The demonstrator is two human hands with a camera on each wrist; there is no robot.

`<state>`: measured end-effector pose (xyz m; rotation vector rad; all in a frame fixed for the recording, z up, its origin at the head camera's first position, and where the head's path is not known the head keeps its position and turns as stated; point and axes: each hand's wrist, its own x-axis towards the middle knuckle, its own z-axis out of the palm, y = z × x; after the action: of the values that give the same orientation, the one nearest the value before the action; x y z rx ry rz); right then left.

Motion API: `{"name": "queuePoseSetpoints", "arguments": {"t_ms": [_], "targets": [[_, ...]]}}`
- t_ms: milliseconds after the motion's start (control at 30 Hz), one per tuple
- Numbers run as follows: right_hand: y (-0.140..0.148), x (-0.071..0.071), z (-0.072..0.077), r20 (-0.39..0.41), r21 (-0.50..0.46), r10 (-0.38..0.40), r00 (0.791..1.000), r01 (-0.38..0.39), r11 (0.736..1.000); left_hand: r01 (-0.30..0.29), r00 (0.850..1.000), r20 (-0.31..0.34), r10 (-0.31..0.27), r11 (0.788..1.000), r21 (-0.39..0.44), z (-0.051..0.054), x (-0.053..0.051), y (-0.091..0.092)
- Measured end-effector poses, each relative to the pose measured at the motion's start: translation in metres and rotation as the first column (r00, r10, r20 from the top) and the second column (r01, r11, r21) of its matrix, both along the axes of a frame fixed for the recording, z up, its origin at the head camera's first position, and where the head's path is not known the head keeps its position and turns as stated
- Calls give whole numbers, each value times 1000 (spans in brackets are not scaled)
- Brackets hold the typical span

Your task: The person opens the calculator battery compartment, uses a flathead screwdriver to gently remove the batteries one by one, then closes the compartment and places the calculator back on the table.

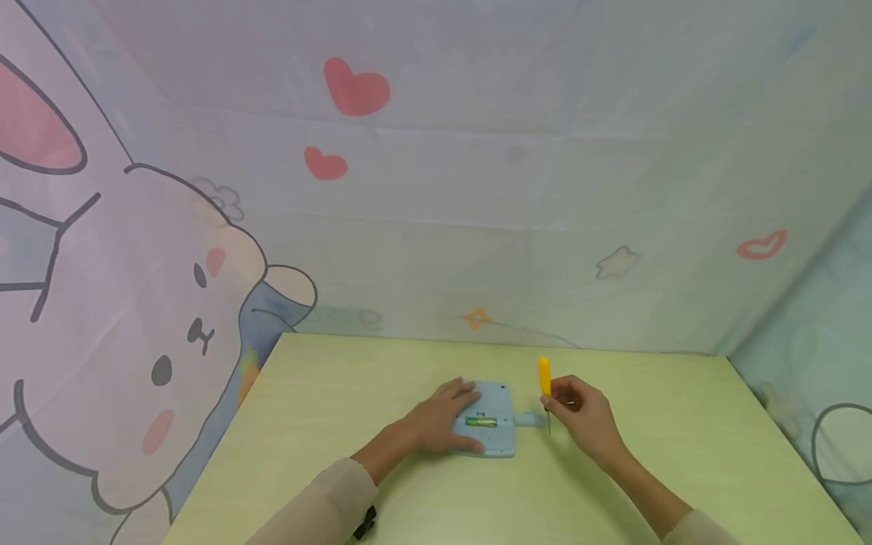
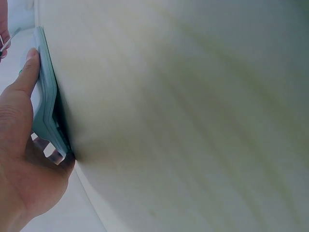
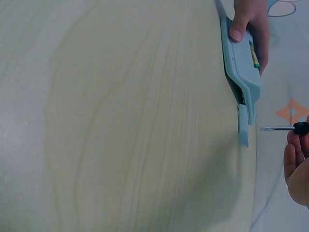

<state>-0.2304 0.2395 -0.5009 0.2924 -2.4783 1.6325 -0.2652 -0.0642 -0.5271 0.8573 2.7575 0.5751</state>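
A light blue plastic device lies on the table with its back up. One green and yellow battery shows in its open compartment. My left hand grips the device's left part, thumb along the near edge and fingers toward the far edge. From the device's right side juts a narrow light blue piece; I cannot tell whether it is attached. Over that piece's outer end, my right hand pinches a screwdriver by its yellow handle. The screwdriver's bare metal shaft points down, apart from the device in the right wrist view.
A pale wood-grain table spreads around both hands. Behind it hangs a cloth backdrop printed with a rabbit and hearts. A small black object sits beside the left sleeve.
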Motion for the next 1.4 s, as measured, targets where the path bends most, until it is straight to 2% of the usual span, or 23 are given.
{"name": "queuePoseSetpoints", "arguments": {"t_ms": [300, 633, 1000, 1233, 1400], "targets": [[4, -1, 1, -20, 0, -1, 1000, 1, 1000, -7, 1000, -4, 7, 1000, 0, -1, -1, 0], [8, 1, 1, 0, 4, -10, 1000, 10, 1000, -7, 1000, -5, 7, 1000, 0, 0, -1, 1], [16, -6, -1, 0, 36, -39, 999, 39, 999, 2, 1000, -19, -2, 1000, -1, 0, -5, -1], [21, -5, -7, 13, 39, -46, 999, 45, 998, 1, 1000, 5, -1, 1000, 11, -2, -2, 0], [23, -5, -9, 21, 49, -58, 998, 56, 997, 4, 1000, -2, -4, 1000, 6, -2, -1, 0]]}}
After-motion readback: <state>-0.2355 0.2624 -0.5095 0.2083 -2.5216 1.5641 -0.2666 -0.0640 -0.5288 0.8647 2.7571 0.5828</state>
